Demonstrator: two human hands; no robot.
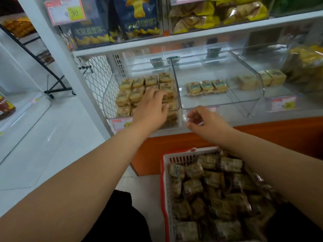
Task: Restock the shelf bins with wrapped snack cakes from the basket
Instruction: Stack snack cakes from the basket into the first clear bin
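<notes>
Shelf | price tag reads "90" | left hand on snack cakes

Left hand on binned snack cakes

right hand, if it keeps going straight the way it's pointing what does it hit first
Likely the clear front wall of the middle bin, just beyond the right hand; the three wrapped cakes lie further back inside. Depth is uncertain.
</notes>
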